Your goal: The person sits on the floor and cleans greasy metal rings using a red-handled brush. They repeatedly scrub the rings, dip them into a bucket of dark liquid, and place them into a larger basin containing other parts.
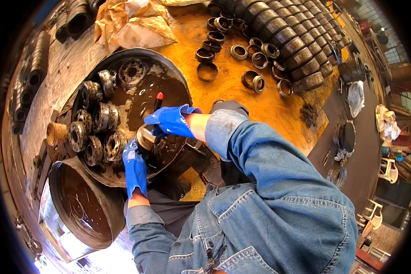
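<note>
My right hand point(171, 121), in a blue rubber glove, is closed around a brush with a black, red-tipped handle point(158, 101). Its flat, silvery lower part points down at a round metal ring part point(144, 140). My left hand point(135, 165), gloved in the same blue, grips that ring from the near left side; some fingers are hidden. Both hands are over a large round metal pan point(176, 73) with dark, oily liquid in it. Several greasy, wheel-like metal parts point(106, 116) are piled in the pan's left side, and another point(132, 73) lies near its far rim.
At the near left stands a drum point(109, 201) containing brown liquid. Several loose metal rings point(207, 71) lie on the oil-stained orange floor point(242, 107), beside long rows of stacked cylindrical parts point(278, 39). Crumpled brown sacking point(137, 27) lies beyond the pan. A rusty cup-shaped piece point(56, 134) sits by its left rim.
</note>
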`<state>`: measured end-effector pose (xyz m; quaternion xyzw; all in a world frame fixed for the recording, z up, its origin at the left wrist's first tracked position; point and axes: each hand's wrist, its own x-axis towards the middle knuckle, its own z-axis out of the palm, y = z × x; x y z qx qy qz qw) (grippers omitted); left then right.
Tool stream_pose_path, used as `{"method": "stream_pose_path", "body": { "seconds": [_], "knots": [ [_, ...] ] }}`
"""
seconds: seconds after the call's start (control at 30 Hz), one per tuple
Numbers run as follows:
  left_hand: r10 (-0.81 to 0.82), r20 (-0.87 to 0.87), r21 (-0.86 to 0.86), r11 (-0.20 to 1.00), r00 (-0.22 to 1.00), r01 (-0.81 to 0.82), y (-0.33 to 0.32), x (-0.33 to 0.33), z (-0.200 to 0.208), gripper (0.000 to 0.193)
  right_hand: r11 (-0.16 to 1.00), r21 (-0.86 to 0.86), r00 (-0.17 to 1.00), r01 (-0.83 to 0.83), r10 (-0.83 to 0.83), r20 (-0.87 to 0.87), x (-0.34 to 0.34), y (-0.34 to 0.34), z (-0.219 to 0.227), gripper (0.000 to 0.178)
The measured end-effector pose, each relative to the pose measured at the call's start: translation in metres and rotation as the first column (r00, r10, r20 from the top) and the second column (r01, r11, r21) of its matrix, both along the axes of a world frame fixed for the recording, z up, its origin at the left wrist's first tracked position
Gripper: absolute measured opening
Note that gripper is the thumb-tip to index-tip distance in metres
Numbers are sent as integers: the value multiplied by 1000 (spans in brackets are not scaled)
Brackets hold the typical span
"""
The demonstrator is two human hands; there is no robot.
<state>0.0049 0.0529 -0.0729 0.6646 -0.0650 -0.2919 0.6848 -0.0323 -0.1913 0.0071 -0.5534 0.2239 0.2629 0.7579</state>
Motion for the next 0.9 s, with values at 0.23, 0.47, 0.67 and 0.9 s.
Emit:
{"method": "stream_pose_path", "body": {
  "seconds": [0.23,0.47,0.67,0.9],
  "knots": [
    [16,-73,-17,1000,997,-18,0,1,15,42,718,-660,845,-222,479,237,-7,6,20,42],
    [307,-310,213,945,900,-248,-19,3,22,37,364,-916,614,-169,766,191,6,38,-61,31],
    [-83,426,339,938,901,-74,31,26,-68,37,408,-888,595,-212,775,214,5,27,-57,26],
    [-344,290,702,711,893,46,-10,44,-26,42,838,-532,677,-122,462,573,-7,-19,-74,22]
  ]
}}
